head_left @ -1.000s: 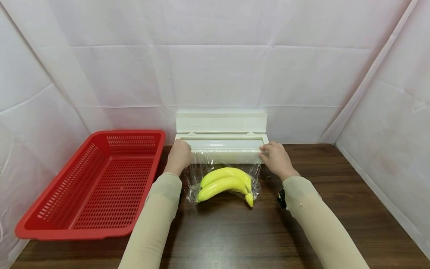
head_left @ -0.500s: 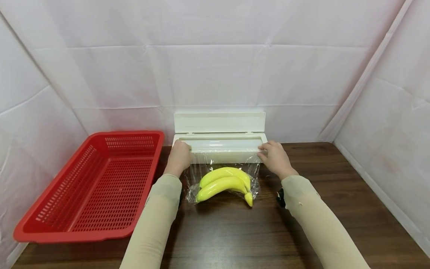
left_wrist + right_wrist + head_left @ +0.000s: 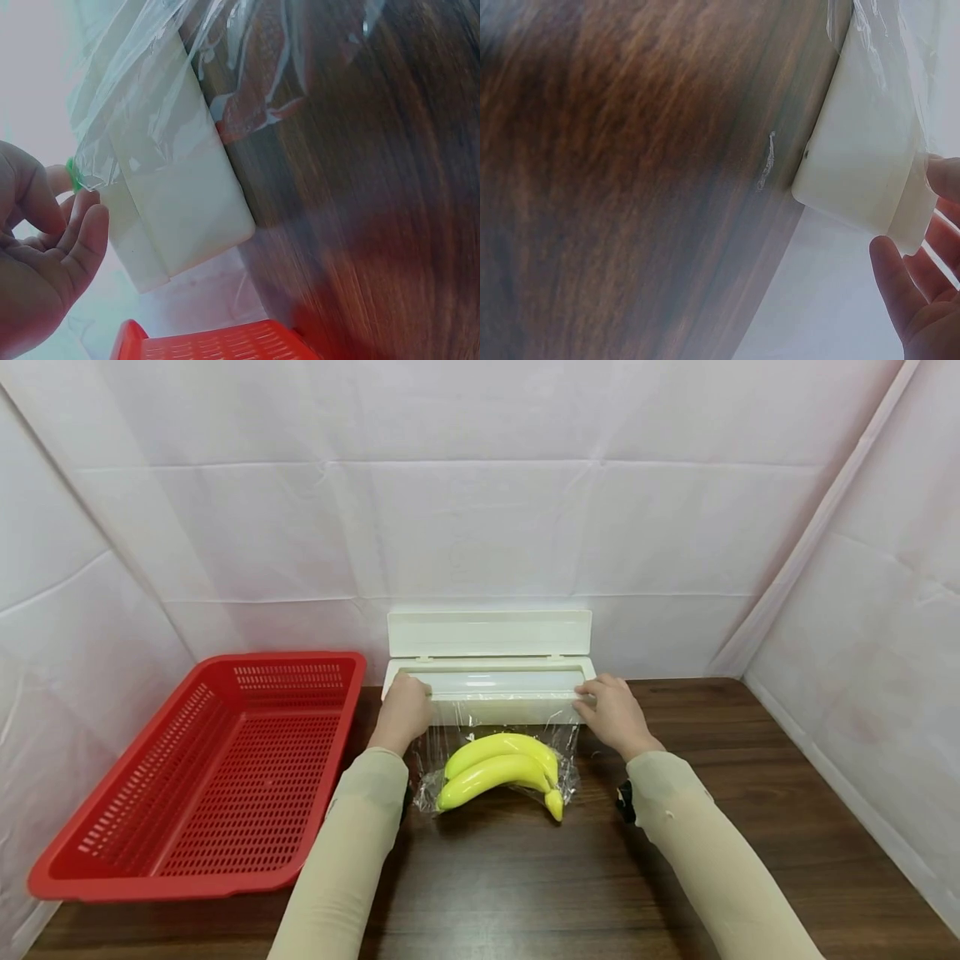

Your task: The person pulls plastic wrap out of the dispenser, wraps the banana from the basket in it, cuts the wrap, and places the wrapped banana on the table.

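Note:
A white cling film dispenser box [image 3: 487, 710] stands at the back with its lid [image 3: 489, 633] raised and a roll [image 3: 495, 682] inside. Clear film [image 3: 442, 739] runs from its front edge down over a bunch of bananas [image 3: 498, 777] on the table. My left hand [image 3: 403, 714] is at the box's left front; in the left wrist view its fingers pinch a small green slider [image 3: 73, 172] at the film's edge. My right hand [image 3: 615, 714] holds the box's right front corner, thumb below and fingertips on the rim, with film [image 3: 919, 97] right beside them.
A red slotted plastic basket [image 3: 345, 760] stands on the dark wooden table [image 3: 510, 893], left of my left arm. White cloth [image 3: 480, 527] hangs behind the box and on both sides. A small clear shred [image 3: 766, 161] lies on the table near the box's right end.
My left hand has shifted slightly right along the box's front edge. My right hand keeps its place at the right corner, and the bananas lie as before.

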Available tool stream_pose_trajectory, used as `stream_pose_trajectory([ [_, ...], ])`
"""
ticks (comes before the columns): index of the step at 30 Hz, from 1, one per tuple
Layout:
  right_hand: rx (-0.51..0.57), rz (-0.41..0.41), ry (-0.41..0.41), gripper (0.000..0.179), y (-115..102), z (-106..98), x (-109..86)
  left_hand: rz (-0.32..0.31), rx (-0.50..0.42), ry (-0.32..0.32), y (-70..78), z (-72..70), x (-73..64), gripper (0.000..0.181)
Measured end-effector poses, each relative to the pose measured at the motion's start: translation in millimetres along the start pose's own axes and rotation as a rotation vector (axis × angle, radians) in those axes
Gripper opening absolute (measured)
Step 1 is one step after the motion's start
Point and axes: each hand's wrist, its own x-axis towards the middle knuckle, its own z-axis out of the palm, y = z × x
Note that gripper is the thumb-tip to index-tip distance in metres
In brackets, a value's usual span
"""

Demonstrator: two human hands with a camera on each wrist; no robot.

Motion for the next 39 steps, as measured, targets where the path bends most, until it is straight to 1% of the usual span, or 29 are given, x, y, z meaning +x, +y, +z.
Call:
stream_pose_trajectory([
  [5,-0.005,0.000,-0.001,0.031,-1,-1,-0.5,0.002,0.002,0.001,1.0,0.2,-0.4,0.037],
  [11,-0.004,-0.007,-0.001,0.031,-1,-2,-0.3,0.032,0.033,0.013,1.7,-0.9,-0.5,0.037],
  [19,0.003,-0.012,0.008,0.031,-2,-3,-0.6,0.029,0.052,0.020,3.4,-0.9,0.2,0.037],
  [22,0.002,-0.013,0.012,0.030,-2,-3,-0.5,0.016,0.043,0.014,4.7,-0.9,-0.4,0.036],
  [27,-0.003,-0.016,0.011,0.031,-3,-3,-0.7,-0.036,0.026,-0.018,7.7,-0.7,-0.8,0.031],
  [30,-0.002,-0.016,0.009,0.031,-3,-3,-0.8,-0.040,0.050,-0.032,8.9,0.8,-0.4,0.026],
  [34,0.002,-0.020,0.011,0.031,-2,-3,-0.9,-0.027,0.088,-0.031,10.0,2.8,0.7,0.021],
  [37,0.002,-0.024,0.015,0.031,-2,-2,-1.0,-0.037,0.080,-0.045,10.7,3.5,1.3,0.021],
  [39,0.001,-0.024,0.019,0.031,-2,-2,-1.0,-0.055,0.063,-0.066,11.6,3.6,1.6,0.021],
])
